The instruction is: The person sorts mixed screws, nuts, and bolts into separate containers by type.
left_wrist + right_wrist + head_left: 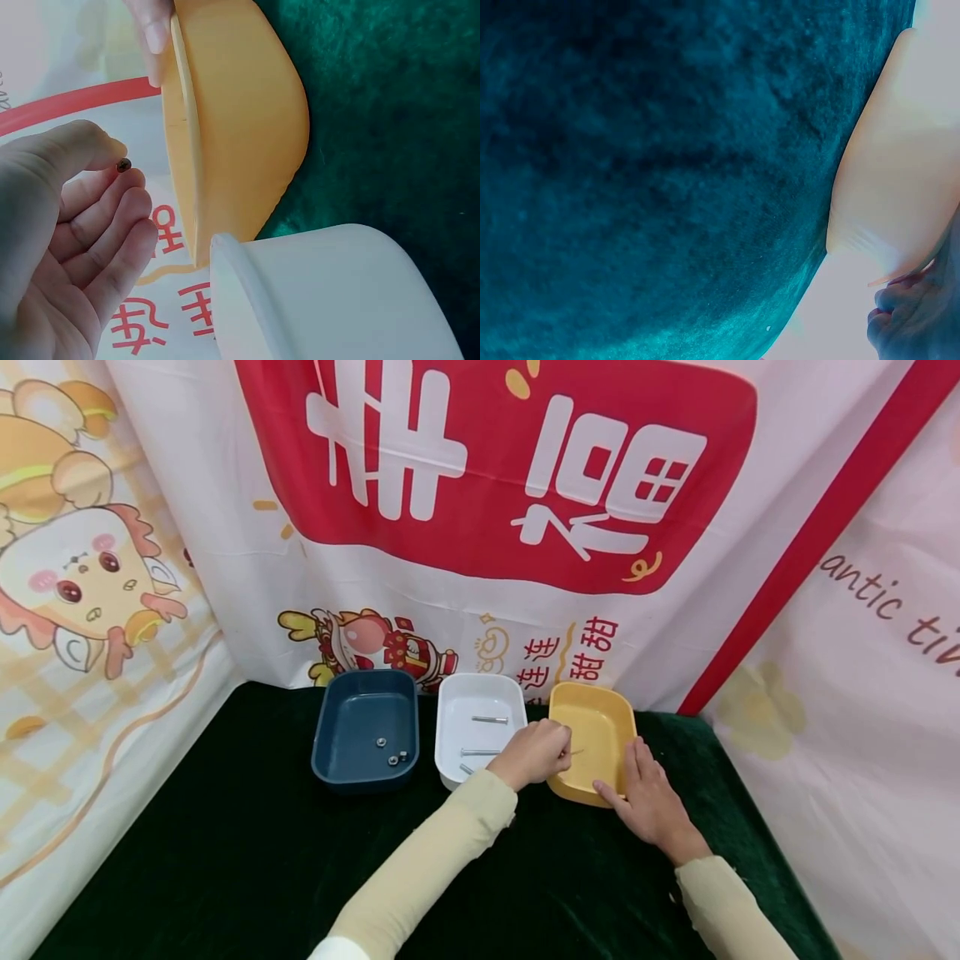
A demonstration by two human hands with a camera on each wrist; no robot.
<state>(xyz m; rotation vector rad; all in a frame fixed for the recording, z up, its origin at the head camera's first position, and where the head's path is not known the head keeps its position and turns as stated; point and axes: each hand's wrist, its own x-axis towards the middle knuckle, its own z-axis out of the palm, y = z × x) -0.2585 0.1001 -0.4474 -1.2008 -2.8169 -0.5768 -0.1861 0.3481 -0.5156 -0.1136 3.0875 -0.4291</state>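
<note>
My left hand (pixel 534 750) is over the left side of the yellow tray (pixel 597 693), beside the white tray. Between thumb and index finger it pinches a small screw (pixel 124 165); the end facing the left wrist view is dark and round with a cross mark. In the head view the screw's thin shank points right over the tray. My right hand (pixel 651 797) rests on the yellow tray's right wall, its fingers along the rim and the thumb at the near edge. In the right wrist view this hand is at the lower right corner, against the tray's side.
Left of the yellow tray is the white tray (pixel 480 683), with several silver bolts (pixel 490 720) in it. Farther left, the dark blue tray (pixel 360 718) contains three nuts (pixel 393 761). All stand on dark green cloth (pixel 247 843), close to a printed backdrop (pixel 495 560).
</note>
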